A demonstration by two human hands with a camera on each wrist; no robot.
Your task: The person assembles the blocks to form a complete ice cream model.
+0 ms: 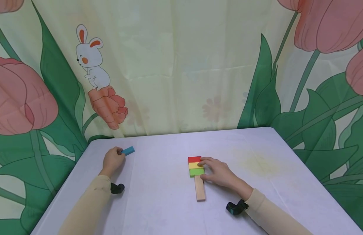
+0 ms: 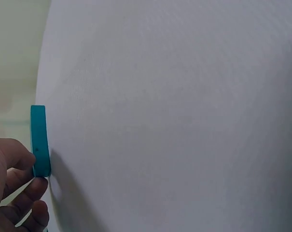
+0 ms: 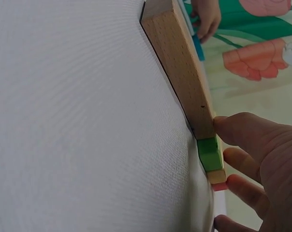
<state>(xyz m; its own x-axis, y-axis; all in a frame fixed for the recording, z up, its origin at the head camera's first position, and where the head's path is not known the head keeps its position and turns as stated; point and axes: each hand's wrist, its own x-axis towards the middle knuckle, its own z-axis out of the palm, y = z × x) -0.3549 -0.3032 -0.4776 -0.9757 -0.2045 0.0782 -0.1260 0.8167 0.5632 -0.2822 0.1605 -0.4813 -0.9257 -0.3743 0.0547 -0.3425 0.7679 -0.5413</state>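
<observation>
My left hand pinches one end of a blue wooden block at the far left of the table; the left wrist view shows thumb and fingers at that end of the block. Red, yellow and green blocks lie in a row, long sides together. A plain wood block extends toward me from the green one. My right hand lies along the row's right side with fingers spread, its thumb by the joint of the green and plain blocks, fingertips at the yellow and red.
A white cloth covers the table, with a faint yellowish stain at the right. Behind its far edge hangs a curtain printed with tulips and a rabbit. Black wrist cameras sit at both sleeves.
</observation>
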